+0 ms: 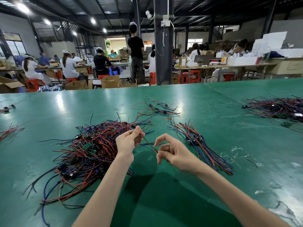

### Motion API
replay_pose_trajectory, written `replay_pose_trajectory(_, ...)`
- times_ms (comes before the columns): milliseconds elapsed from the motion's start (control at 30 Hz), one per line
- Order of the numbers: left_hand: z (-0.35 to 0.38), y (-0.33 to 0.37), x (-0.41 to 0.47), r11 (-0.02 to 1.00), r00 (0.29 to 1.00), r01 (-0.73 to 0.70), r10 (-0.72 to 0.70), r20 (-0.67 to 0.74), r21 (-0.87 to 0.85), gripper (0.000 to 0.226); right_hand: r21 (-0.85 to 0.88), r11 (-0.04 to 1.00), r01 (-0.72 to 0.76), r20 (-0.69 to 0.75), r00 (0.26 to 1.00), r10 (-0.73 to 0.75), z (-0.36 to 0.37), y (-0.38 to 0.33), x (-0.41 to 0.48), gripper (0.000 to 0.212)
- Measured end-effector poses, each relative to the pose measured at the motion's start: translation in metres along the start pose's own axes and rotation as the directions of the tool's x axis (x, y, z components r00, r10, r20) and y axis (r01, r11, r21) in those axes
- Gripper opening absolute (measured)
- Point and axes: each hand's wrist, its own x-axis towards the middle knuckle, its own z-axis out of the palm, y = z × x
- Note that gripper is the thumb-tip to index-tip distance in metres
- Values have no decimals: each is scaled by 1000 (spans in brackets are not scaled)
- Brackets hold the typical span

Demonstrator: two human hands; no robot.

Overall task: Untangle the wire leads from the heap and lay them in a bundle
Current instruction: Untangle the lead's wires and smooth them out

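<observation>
A tangled heap of red, blue and black wire leads [85,151] with small green boards lies on the green table [164,202], left of my arms. My left hand [128,140] pinches one wire lead [148,143] at its upper end, just right of the heap. The lead runs down and to the right to my right hand [172,153], whose thumb and curled fingers pinch its lower end. To the right, a straightened bundle of leads [203,148] lies on the table, its wire ends pointing toward me.
A few loose leads [157,109] lie farther back at the centre. Another heap [278,108] sits far right, small clusters [8,130] at the left edge. Clear plastic scraps [237,154] lie right of the bundle. Beyond the table, people sit at other benches.
</observation>
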Motion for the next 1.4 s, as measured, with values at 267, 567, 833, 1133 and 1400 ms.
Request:
replay_pose_trajectory(267, 9, -5, -8, 981, 948, 192, -188, 256, 10, 16, 60, 958, -280, 222, 940, 261, -16, 1, -1, 26)
replay_pose_trajectory(567, 27, -19, -24, 931, 800, 310, -364, 476, 192, 21, 7, 965, -261, -105, 960, 261, -20, 12, 8, 32)
replay_pose_trajectory(833, 26, -20, -23, 908, 800, 403, -409, 439, 113, 32, 74, 983, -170, -464, 867, 185, -43, 20, 19, 22)
replay_pose_trajectory(1133, 24, -21, -20, 892, 796, 447, -433, 423, 72, 22, -155, 826, -542, -597, 717, 359, -103, 24, 1, 19)
replay_pose_trajectory(1400, 24, -18, -22, 888, 797, 456, -437, 418, 59, 22, -257, 653, -713, -640, 632, 437, -106, 22, -8, 24)
